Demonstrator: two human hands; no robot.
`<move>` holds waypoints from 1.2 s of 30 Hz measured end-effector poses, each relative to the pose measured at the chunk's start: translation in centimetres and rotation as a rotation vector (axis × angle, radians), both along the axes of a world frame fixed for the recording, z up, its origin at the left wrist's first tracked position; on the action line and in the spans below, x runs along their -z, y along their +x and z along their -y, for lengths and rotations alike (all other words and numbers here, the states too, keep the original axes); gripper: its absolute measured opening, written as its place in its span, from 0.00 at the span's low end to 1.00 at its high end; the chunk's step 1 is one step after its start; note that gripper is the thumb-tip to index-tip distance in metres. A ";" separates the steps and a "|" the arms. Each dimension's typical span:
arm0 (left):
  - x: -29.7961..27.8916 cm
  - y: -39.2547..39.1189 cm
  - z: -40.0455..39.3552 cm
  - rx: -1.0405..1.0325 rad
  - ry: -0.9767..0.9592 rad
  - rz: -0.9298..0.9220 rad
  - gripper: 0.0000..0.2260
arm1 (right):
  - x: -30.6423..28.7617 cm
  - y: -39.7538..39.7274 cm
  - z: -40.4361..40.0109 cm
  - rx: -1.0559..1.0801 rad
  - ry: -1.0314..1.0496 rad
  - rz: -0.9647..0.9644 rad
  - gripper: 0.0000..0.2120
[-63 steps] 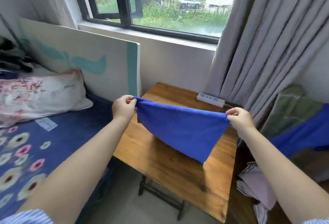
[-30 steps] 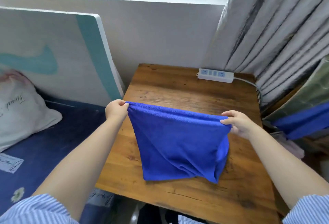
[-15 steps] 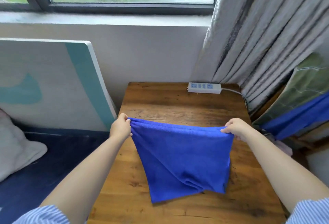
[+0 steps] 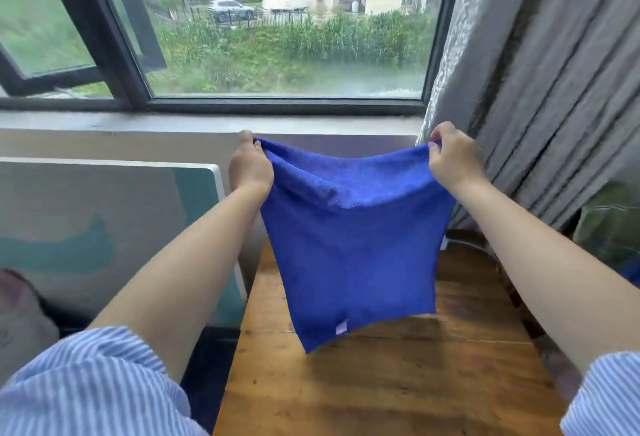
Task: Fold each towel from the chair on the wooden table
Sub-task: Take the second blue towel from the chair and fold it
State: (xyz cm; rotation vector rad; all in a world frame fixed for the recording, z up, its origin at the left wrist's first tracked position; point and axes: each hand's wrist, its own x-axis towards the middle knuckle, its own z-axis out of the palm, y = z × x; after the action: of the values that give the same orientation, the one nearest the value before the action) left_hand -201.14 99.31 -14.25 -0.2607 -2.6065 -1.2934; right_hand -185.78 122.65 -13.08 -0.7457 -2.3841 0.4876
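Behind the hands a wide window (image 4: pixel 287 27) fills the room's far wall, with a grey curtain (image 4: pixel 540 89) just to the right of them. The left hand (image 4: pixel 251 167) pinches one top corner of the blue towel (image 4: pixel 349 238), and the right hand (image 4: pixel 453 158) pinches the other top corner, so the hands are spread apart and raised. The towel hangs between them in the air, above the wooden counter (image 4: pixel 398 383), and its top edge sags in the middle.

I think the risk is a crooked fold: the lower edge hangs slanted, so the cloth can land skewed or bunched. A weak pinch can also let one corner slip. The right hand is very near the curtain and may catch it.

Compared with half a second ago, the towel is lifted clear of the counter, where its lower part lay crumpled, and now it hangs open.
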 end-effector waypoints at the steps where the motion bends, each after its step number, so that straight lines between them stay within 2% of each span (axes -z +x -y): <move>1: -0.6 -0.3 0.1 0.011 -0.012 -0.017 0.11 | -0.5 0.0 0.2 0.015 0.007 0.007 0.09; 6: 2.3 0.2 2.5 0.087 -0.231 0.108 0.12 | 3.5 2.5 1.1 0.088 -0.100 0.251 0.10; 10: 9.8 2.9 5.1 0.198 -0.553 0.339 0.12 | 11.9 7.1 3.1 0.166 -0.268 0.560 0.13; 13: 15.6 6.1 7.2 0.254 -0.719 0.498 0.12 | 17.8 11.1 5.5 0.175 -0.326 0.811 0.15; 16: 20.6 10.2 9.6 0.415 -0.942 0.626 0.12 | 22.7 14.8 8.5 0.134 -0.363 1.058 0.17; 18: 23.1 12.9 11.1 0.627 -1.156 0.731 0.11 | 25.2 17.1 10.7 0.084 -0.403 1.232 0.16; 20: 24.3 14.7 12.3 0.786 -1.344 0.849 0.06 | 26.4 18.6 11.8 0.022 -0.480 1.400 0.14; 22: 25.7 15.9 13.7 0.856 -1.451 0.992 0.12 | 27.3 19.7 13.0 -0.046 -0.620 1.517 0.12; 23: 25.9 16.2 14.2 0.865 -1.489 1.054 0.12 | 27.0 19.9 13.5 -0.086 -0.642 1.626 0.07; 25: 26.2 16.2 14.7 0.911 -1.569 1.068 0.09 | 26.9 19.8 14.1 -0.055 -0.664 1.789 0.13; 28: 26.8 14.6 14.1 0.895 -1.549 0.942 0.13 | 27.2 18.9 13.6 -0.073 -0.550 1.771 0.14; 32: 27.2 11.7 11.6 0.852 -1.469 0.762 0.08 | 28.2 16.5 12.1 0.085 -0.483 1.411 0.07; 36: 27.1 10.1 9.0 0.743 -1.383 0.660 0.07 | 28.7 12.9 10.7 0.068 -0.390 1.245 0.05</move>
State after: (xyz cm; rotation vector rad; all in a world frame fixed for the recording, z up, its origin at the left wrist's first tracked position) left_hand -191.06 90.29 -41.39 -1.2278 -3.6463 0.8085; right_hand -172.87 111.95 -41.78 -1.6573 -3.3908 0.5517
